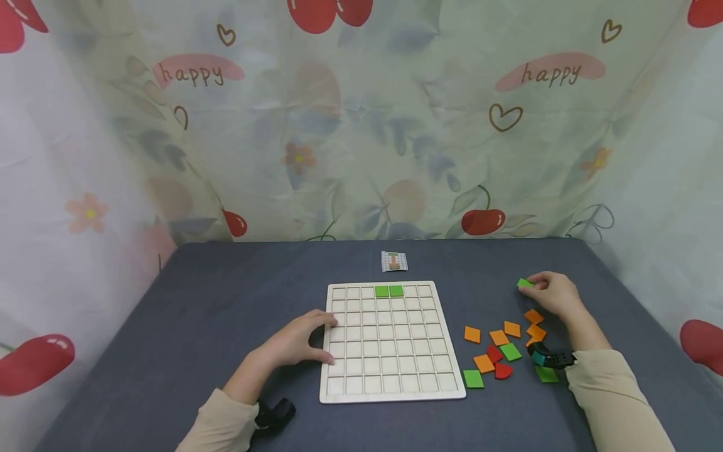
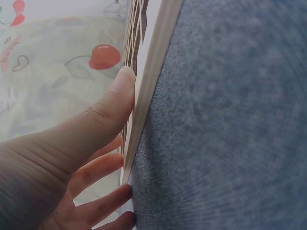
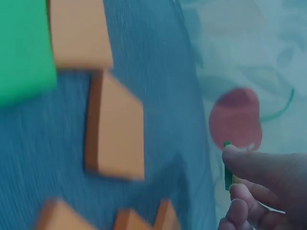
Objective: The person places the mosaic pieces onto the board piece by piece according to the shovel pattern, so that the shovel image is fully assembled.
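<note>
A white gridded board lies on the dark table, with two green squares side by side in its top row. My left hand rests at the board's left edge, thumb and fingers spread and touching the rim; in the left wrist view the thumb of that hand lies on the board's edge. Off to the right of the board, my right hand pinches a green square between thumb and fingers. The right wrist view shows this hand with the green piece seen edge-on.
Orange squares, red pieces and green squares lie scattered right of the board, some below my right wrist. A small printed card lies behind the board. A patterned curtain hangs behind the table.
</note>
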Tool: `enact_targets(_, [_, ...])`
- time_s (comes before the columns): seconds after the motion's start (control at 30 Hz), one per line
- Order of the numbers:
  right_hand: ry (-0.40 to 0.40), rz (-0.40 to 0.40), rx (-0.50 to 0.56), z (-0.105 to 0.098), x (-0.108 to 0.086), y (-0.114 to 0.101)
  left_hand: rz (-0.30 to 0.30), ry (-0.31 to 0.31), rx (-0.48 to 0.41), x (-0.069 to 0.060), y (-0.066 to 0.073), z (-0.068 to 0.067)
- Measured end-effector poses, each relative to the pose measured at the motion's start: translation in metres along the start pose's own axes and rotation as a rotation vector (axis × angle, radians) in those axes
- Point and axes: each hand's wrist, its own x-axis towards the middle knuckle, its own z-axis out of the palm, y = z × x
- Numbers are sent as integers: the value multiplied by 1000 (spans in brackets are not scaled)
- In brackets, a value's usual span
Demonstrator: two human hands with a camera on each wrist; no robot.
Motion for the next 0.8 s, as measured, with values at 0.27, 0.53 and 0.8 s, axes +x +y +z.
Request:
enact_targets(0.27, [-27, -91, 43, 18, 3, -27, 2, 3, 10, 1, -2, 2])
enact_targets(0.53, [-76, -195, 40, 42, 3, -66, 4, -1, 7, 0, -1, 1])
enact_targets(0.8, [-149, -276, 83, 65, 4, -104, 1, -1, 14, 0, 0, 1])
